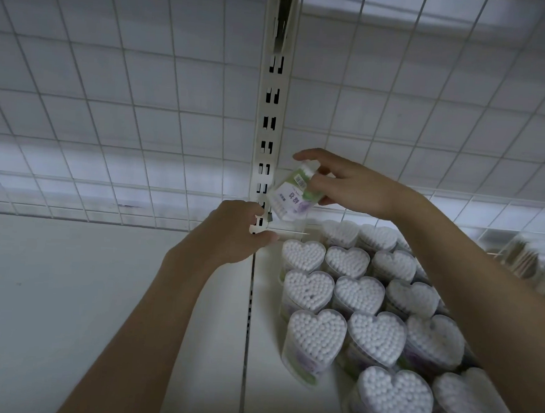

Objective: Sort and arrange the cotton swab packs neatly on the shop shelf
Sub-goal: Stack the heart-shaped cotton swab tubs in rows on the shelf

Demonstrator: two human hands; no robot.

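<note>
Honestly, the risky bit here is the pack (293, 193) in the right hand (353, 187): it's tilted, held up in the air above the back corner of the shelf (168, 295), and the grip is only fingertips and thumb on its upper end, so it could slip and land on the hearts (348, 295) below. Those heart-shaped packs stand touching each other in tight rows, so I'd guess one knock could shove a few out of line. The left hand (235, 232) is curled, pinching what looks like a single loose swab (290, 231) just beside the upright (267, 135); it's thin and a bit blurry, and I reckon it could easily drop into the seam between the shelf boards. The shelf itself is plain white, bare on the left half, with a white wire grid (111, 98) behind it. Far right there are other packs (538, 266), blurred, maybe wooden sticks. The light is dim and greyish.
</note>
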